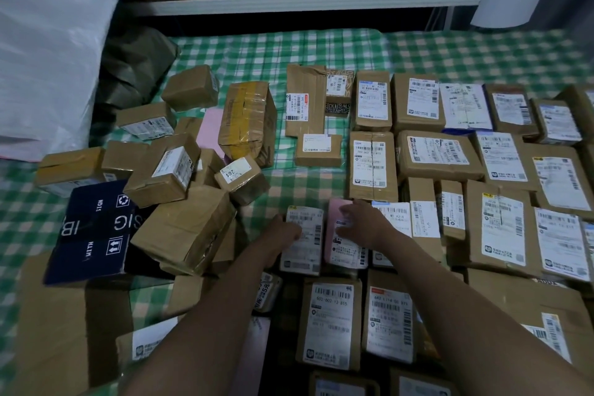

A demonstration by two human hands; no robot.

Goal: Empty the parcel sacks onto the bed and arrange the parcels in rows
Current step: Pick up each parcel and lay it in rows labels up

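The bed (pixel 321 48) carried everything: the sack (pixel 48 42) far up-left of the pink parcel (pixel 348 251), the pile (pixel 180 170) left of it, the rows (pixel 437 154) right of it. The right hand (pixel 363 223) lay flat on the pink parcel, unclenched. The left hand (pixel 284 231) rested on the white parcel (pixel 305 251) just left of it, grip unclear. Best to butt both edges square, labels (pixel 369 157) up. Print was blurred and the nearest parcels were cut off.

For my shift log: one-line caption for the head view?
Left hand on a white-labelled parcel, right hand on a pink parcel, beside rowed parcels on the checked bed; unsorted heap left.
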